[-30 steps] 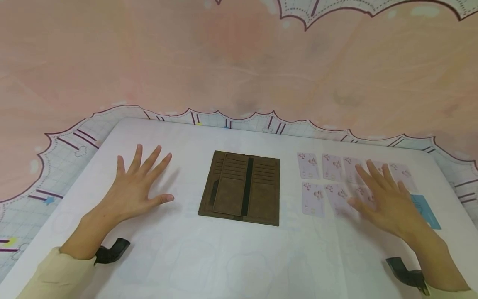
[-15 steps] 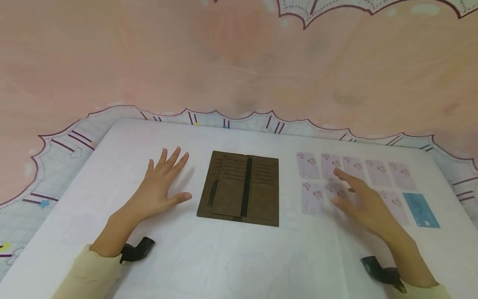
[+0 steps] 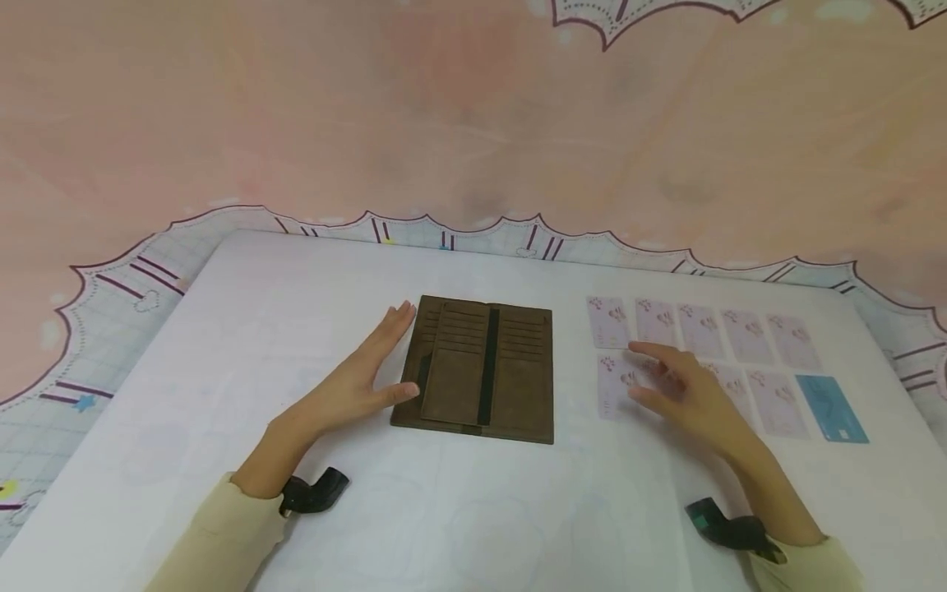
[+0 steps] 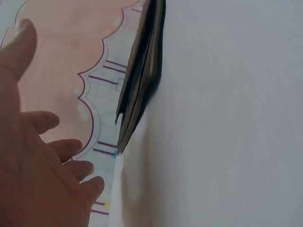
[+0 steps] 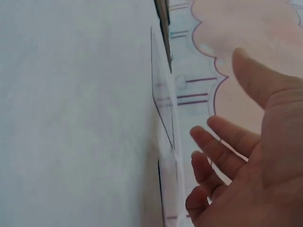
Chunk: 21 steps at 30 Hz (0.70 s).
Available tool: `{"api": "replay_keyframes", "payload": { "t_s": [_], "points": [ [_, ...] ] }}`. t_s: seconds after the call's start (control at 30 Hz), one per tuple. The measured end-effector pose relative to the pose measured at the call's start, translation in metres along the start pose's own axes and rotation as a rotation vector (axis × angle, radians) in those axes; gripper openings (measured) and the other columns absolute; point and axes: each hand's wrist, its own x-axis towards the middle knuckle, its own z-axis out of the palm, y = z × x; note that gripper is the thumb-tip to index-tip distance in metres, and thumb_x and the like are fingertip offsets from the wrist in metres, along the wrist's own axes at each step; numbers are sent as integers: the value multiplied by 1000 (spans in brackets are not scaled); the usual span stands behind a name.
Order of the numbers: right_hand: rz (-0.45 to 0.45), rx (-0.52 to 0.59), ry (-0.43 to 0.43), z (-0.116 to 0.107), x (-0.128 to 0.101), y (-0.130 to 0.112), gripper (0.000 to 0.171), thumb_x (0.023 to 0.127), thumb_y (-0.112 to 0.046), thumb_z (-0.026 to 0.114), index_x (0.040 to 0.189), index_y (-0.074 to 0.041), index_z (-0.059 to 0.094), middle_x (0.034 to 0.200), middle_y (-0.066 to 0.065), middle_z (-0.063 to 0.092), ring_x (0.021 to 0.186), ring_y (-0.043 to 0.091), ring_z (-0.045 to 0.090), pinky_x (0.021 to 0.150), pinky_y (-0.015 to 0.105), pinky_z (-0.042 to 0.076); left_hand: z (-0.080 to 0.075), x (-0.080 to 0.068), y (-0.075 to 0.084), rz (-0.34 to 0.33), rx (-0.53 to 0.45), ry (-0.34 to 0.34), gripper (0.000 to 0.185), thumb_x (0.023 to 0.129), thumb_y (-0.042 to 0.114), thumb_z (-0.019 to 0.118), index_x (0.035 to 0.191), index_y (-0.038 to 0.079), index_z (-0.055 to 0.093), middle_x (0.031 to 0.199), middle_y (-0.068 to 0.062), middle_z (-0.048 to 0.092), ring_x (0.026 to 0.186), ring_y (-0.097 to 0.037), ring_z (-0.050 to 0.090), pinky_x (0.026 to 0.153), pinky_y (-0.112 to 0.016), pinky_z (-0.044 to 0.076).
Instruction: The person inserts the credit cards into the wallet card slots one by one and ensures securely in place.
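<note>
The white desk (image 3: 444,510) has a brown, leather-look rectangular wallet (image 3: 459,370) lying open around the middle, inside facing up; the person's left hand (image 3: 357,384) is right by the wallet's left edge, thumb overlapping it in the head view, can't tell if it's actually touching; that grip's spread, thumb well out from the fingers; the right hand (image 3: 693,395) hangs above the lower row of pale purple printed rectangular cards (image 3: 777,403), grip also spread, fingers loosely bent; those cards sit in two rows right of the wallet, and a blue rectangular card (image 3: 832,409) caps the right end of the lower row.
</note>
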Motion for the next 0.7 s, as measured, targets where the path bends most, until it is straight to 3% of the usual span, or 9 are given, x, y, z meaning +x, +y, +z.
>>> {"api": "replay_keyframes", "payload": {
  "t_s": [0.13, 0.3, 0.4, 0.5, 0.6, 0.7],
  "points": [
    [43, 54, -53, 6, 6, 3, 58, 89, -39, 66, 141, -21, 47, 144, 10, 42, 129, 35, 38, 104, 60, 29, 8, 6, -6, -14, -67, 8, 88, 91, 44, 63, 156, 19, 8, 160, -10, 5, 145, -28, 2, 111, -60, 12],
    [69, 42, -62, 6, 5, 9, 60, 89, -44, 66, 142, -23, 46, 138, 6, 45, 119, 28, 43, 103, 53, 33, 18, 12, -11, -50, -106, 20, 83, 91, 42, 64, 155, 25, 14, 159, -8, 11, 145, -27, 10, 113, -55, 14],
    [50, 31, -56, 6, 4, 12, 62, 87, -45, 68, 141, -24, 47, 136, 5, 45, 114, 24, 43, 102, 36, 34, 21, 12, -14, -18, -17, 12, 91, 86, 39, 71, 155, 23, 14, 159, -7, 11, 145, -25, 10, 113, -52, 16],
    [15, 22, -35, 9, 4, 14, 64, 84, -43, 71, 141, -22, 48, 130, 3, 47, 108, 21, 42, 94, 17, 31, 22, 12, -17, 31, 114, -11, 101, 79, 41, 76, 155, 18, 14, 160, -5, 12, 145, -24, 8, 113, -52, 18],
    [-40, -3, -3, 11, 5, 16, 67, 82, -38, 75, 140, -18, 49, 128, 5, 48, 105, 20, 43, 89, 15, 32, 23, 12, -18, 68, 206, -23, 107, 75, 44, 79, 155, 12, 14, 159, -5, 13, 145, -25, 8, 112, -52, 19],
    [-91, -50, 21, 12, 6, 15, 72, 78, -38, 79, 139, -14, 49, 127, 8, 48, 103, 21, 44, 87, 23, 34, 24, 12, -17, 80, 246, -17, 110, 72, 43, 81, 154, 9, 16, 159, -7, 15, 145, -26, 9, 113, -52, 20]
  ]
}}
